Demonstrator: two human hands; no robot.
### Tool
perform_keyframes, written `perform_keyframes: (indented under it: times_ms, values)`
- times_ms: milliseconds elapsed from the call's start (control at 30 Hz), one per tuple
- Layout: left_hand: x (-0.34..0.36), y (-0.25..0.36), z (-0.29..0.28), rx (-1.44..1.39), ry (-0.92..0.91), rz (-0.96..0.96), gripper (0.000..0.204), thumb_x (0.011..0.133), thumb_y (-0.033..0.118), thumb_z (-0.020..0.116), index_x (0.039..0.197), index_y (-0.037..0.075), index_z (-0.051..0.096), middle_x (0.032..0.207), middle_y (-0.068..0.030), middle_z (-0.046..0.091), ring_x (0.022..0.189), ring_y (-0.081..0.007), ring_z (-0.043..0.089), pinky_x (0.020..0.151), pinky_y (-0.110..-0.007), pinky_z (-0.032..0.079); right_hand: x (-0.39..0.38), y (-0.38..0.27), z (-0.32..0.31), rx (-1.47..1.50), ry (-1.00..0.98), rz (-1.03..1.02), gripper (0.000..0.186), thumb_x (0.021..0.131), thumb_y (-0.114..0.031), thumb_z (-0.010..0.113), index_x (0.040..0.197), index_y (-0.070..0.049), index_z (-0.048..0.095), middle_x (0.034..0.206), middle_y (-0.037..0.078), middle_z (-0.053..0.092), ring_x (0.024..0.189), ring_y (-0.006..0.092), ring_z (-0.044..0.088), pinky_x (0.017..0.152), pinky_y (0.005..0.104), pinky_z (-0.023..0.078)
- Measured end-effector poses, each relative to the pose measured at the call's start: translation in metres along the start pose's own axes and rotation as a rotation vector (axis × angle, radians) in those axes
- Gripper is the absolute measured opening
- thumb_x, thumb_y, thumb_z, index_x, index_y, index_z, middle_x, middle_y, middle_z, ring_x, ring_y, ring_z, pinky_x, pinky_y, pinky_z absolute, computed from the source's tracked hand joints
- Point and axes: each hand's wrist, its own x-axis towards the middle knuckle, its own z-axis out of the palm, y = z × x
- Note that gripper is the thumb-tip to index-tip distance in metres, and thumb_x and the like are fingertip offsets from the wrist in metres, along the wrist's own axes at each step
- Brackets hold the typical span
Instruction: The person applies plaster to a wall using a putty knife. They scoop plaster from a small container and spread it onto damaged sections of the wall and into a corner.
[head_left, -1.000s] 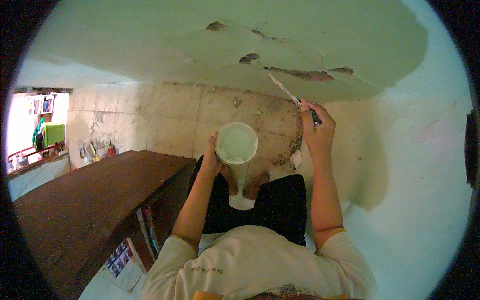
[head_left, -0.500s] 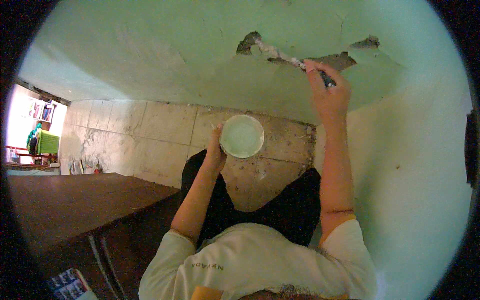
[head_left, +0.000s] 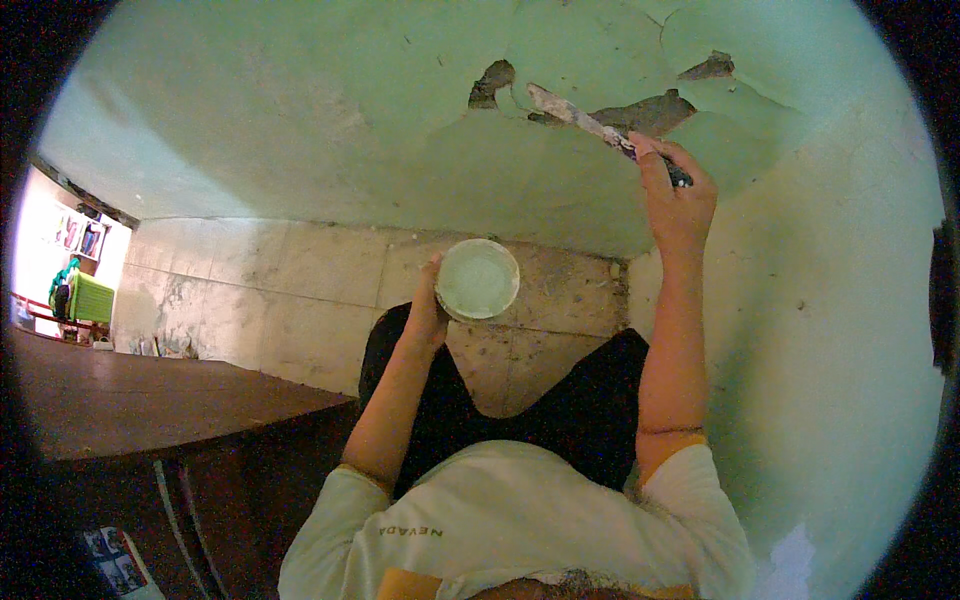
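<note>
My left hand (head_left: 429,308) grips the left side of a round white tub (head_left: 480,279), held upright over the floor. Its inside looks pale green-white; whether that is liquid or the bottom, I cannot tell. In my right hand (head_left: 677,190) is a putty knife (head_left: 581,119), held by its dark handle, with a long, narrow-looking blade crusted in whitish stuff. The blade points up and left in front of the green wall (head_left: 400,150), between broken plaster patches. One dark patch (head_left: 492,84) lies left of the tip; a larger patch (head_left: 655,113) lies partly behind the blade.
Another broken patch (head_left: 709,66) shows further right. A pale wall (head_left: 800,330) rises close on my right. Brown wooden furniture (head_left: 180,400) stands at my left. Tiled floor (head_left: 300,270) runs along the wall's foot. A green crate (head_left: 91,297) sits at the far left.
My right hand has drawn the putty knife slightly right and down, and its tip now sits away from the left patch. The view has shifted a little; my left hand keeps holding the tub.
</note>
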Motion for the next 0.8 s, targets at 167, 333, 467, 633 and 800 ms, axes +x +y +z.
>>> perform_keyframes:
  times_ms: [167, 333, 467, 633, 800]
  values:
    - [0.004, -0.007, 0.01, 0.0, 0.012, -0.024, 0.073, 0.092, 0.063, 0.041, 0.14, 0.008, 0.042, 0.142, -0.0117, 0.045, 0.131, -0.0281, 0.042, 0.106, -0.045, 0.034, -0.002, 0.035, 0.037, -0.066, 0.0, -0.301, 0.024, 0.087, -0.025, 0.069, 0.098, -0.005, 0.073, 0.081, 0.008, 0.07, 0.068, 0.015, 0.062, 0.063, 0.0274, 0.048]
    - [0.015, -0.008, 0.006, 0.064, -0.005, -0.04, 0.071, 0.092, 0.062, 0.041, 0.139, 0.008, 0.044, 0.14, -0.0111, 0.047, 0.128, -0.0257, 0.045, 0.104, -0.042, 0.036, -0.021, 0.04, 0.021, -0.005, 0.017, -0.164, 0.024, 0.087, -0.026, 0.068, 0.098, -0.005, 0.073, 0.081, 0.008, 0.069, 0.07, 0.0149, 0.062, 0.064, 0.028, 0.048]
    - [0.021, -0.002, 0.009, 0.09, -0.048, 0.007, 0.07, 0.091, 0.062, 0.042, 0.136, 0.009, 0.047, 0.137, -0.0091, 0.05, 0.125, -0.0232, 0.047, 0.101, -0.039, 0.038, -0.038, 0.038, 0.012, -0.103, 0.08, -0.135, 0.026, 0.088, -0.028, 0.068, 0.097, -0.004, 0.072, 0.078, 0.007, 0.068, 0.067, 0.0133, 0.061, 0.062, 0.027, 0.048]
    - [0.037, -0.01, -0.002, 0.235, 0.019, -0.001, 0.075, 0.088, 0.065, 0.047, 0.134, 0.006, 0.048, 0.132, -0.0105, 0.053, 0.12, -0.0231, 0.051, 0.099, -0.037, 0.039, -0.076, 0.044, -0.003, 0.043, -0.026, 0.185, 0.027, 0.087, -0.029, 0.069, 0.093, -0.003, 0.071, 0.069, 0.001, 0.062, 0.06, 0.0077, 0.053, 0.056, 0.0229, 0.041]
    - [0.055, -0.032, -0.013, 0.243, 0.071, -0.001, 0.08, 0.087, 0.066, 0.05, 0.134, 0.002, 0.047, 0.129, -0.014, 0.054, 0.115, -0.0247, 0.053, 0.098, -0.038, 0.04, -0.056, 0.035, 0.013, -0.12, 0.005, 0.083, 0.029, 0.088, -0.029, 0.067, 0.097, -0.002, 0.071, 0.076, 0.007, 0.067, 0.065, 0.0141, 0.063, 0.061, 0.0285, 0.049]
